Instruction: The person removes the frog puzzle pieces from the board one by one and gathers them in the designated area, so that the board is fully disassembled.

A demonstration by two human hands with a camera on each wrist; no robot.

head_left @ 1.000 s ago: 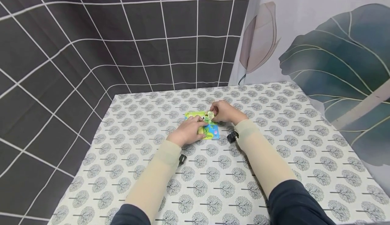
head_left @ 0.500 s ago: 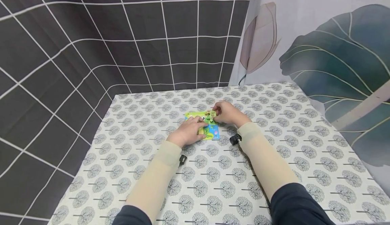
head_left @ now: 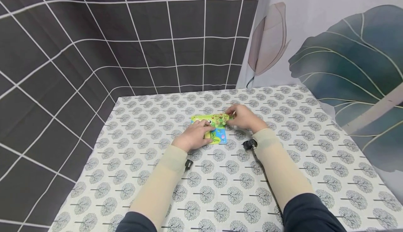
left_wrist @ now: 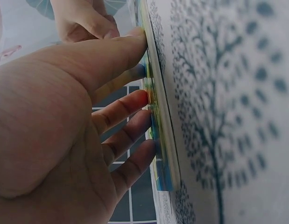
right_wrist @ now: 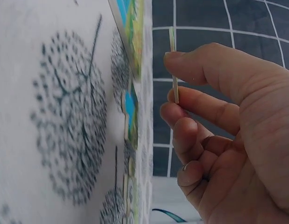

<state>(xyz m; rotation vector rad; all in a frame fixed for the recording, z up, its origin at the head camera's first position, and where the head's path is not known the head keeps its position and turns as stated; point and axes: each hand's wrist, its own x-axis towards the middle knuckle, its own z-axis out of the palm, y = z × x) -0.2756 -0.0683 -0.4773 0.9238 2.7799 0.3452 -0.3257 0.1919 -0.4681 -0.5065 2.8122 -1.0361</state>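
Note:
On the cloth lies a thin, bright puzzle board, green along its far part and blue along its near part, with a cartoon eye showing. My left hand rests on it; in the left wrist view the extended fingertips and the thumb touch its face. At its right end, my right hand pinches a small thin puzzle piece between thumb and forefinger. The right wrist view shows this piece edge-on, raised off the cloth, its other fingers loosely curled. My left hand covers part of the board's picture.
A white cloth printed with grey trees covers the table. Behind it hangs a dark curtain with white grid lines, and at the right a pale curtain with large leaves. A small black camera sits at my right wrist.
My right hand has drawn steadily to the right, carrying the small piece away from the board's middle. More green and patterned surface shows beside it. The left hand has stayed put.

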